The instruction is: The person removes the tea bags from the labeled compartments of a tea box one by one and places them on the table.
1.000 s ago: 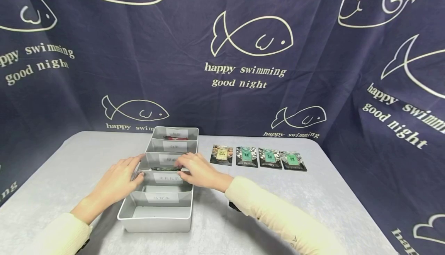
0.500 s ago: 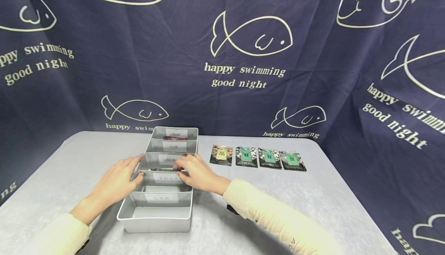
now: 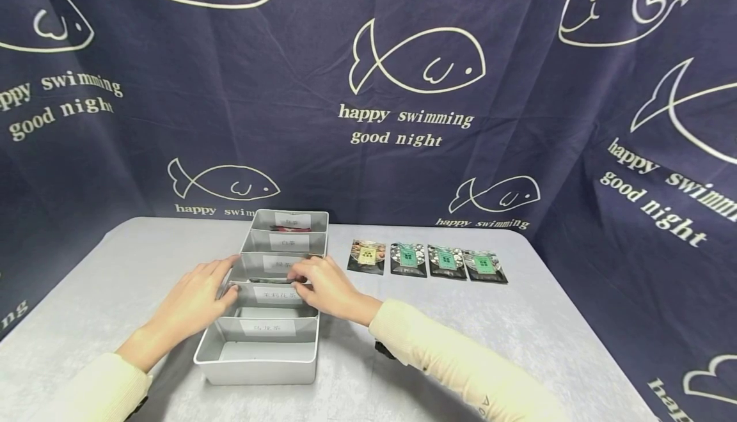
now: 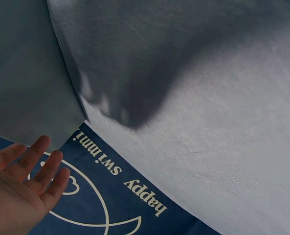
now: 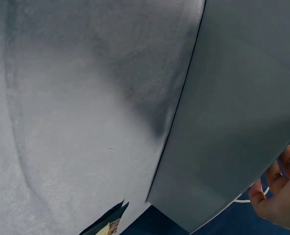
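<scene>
A long grey divided box with paper labels on its dividers stands on the table. My left hand rests against its left side, thumb and fingers by the rim; the left wrist view shows that hand with fingers spread beside the grey wall. Over the right rim reaches my right hand, its bent fingers and thumb pinching the right end of a dark tea sachet in the middle compartment. The divider and fingers hide most of this sachet. In the right wrist view, the right hand's fingers curl over the rim.
Right of the box, one tea sachet with a yellow label and three with green labels, including the nearest green one, lie in a row. A red packet lies in the farthest compartment. A dark blue fish-print cloth hangs behind.
My right hand has shifted slightly left at the middle compartment. The sachet there has tipped and shows a thinner strip with less green. The left hand has stayed still.
</scene>
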`<action>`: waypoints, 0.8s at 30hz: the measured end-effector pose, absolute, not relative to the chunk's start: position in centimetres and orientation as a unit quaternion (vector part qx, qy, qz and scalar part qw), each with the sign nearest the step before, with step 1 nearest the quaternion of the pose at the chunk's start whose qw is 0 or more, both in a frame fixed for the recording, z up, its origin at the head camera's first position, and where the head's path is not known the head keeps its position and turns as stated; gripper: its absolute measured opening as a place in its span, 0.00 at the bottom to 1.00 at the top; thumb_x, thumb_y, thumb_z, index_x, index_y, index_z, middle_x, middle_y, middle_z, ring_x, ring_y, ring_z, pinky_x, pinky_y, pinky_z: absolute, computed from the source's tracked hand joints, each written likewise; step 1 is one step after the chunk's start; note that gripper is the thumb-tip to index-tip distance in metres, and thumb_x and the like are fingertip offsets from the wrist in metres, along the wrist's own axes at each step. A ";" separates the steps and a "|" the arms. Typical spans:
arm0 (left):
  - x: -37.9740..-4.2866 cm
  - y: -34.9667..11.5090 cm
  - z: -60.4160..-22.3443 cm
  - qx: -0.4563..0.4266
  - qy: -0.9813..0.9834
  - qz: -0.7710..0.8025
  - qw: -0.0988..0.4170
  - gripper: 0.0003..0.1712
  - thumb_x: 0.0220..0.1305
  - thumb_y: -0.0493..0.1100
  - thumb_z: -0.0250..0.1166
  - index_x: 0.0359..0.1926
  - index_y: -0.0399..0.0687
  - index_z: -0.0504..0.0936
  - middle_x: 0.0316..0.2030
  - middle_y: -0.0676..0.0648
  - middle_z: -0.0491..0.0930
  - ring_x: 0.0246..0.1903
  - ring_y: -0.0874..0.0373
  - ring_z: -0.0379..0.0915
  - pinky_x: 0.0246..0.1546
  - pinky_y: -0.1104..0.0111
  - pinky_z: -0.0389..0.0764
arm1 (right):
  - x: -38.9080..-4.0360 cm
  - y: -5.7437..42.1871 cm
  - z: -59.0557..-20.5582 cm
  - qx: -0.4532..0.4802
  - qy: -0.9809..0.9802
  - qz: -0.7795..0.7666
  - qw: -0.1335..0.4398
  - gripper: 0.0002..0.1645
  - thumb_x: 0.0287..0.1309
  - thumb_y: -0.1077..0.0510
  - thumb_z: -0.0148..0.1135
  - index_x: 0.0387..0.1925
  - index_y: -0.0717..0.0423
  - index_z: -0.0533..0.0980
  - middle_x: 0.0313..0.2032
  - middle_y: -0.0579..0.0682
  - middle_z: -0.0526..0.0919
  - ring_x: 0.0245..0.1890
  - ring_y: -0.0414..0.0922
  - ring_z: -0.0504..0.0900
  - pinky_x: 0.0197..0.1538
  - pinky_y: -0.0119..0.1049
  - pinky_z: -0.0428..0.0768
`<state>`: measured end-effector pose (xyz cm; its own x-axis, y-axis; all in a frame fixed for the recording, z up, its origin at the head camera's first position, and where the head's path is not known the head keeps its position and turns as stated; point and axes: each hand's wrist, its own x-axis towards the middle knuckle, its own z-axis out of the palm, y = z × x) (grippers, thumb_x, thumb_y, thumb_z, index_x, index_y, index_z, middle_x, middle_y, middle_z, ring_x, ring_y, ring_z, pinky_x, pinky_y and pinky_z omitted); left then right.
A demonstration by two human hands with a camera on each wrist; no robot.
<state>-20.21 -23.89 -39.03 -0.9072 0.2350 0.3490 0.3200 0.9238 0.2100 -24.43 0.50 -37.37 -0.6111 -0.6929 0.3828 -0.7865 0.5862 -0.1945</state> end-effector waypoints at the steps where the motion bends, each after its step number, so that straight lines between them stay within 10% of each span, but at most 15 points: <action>1: -20.2 -23.9 -39.0 -0.143 -0.968 -0.132 0.161 0.32 0.57 0.45 0.57 0.61 0.37 0.65 0.54 0.35 0.73 0.53 0.36 0.68 0.52 0.44 0.68 | -24.4 0.5 -37.4 0.419 -0.880 0.179 0.136 0.07 0.54 0.58 0.59 0.36 0.47 0.79 0.36 0.39 0.84 0.38 0.36 0.79 0.44 0.29 0.71; 24: -20.1 -23.9 -38.9 -0.145 -0.968 -0.131 0.159 0.32 0.57 0.45 0.57 0.62 0.37 0.64 0.54 0.35 0.72 0.53 0.36 0.67 0.52 0.44 0.68 | -25.2 0.9 -36.4 0.352 -0.868 0.287 0.202 0.07 0.52 0.62 0.59 0.34 0.53 0.79 0.28 0.44 0.83 0.30 0.38 0.78 0.39 0.32 0.74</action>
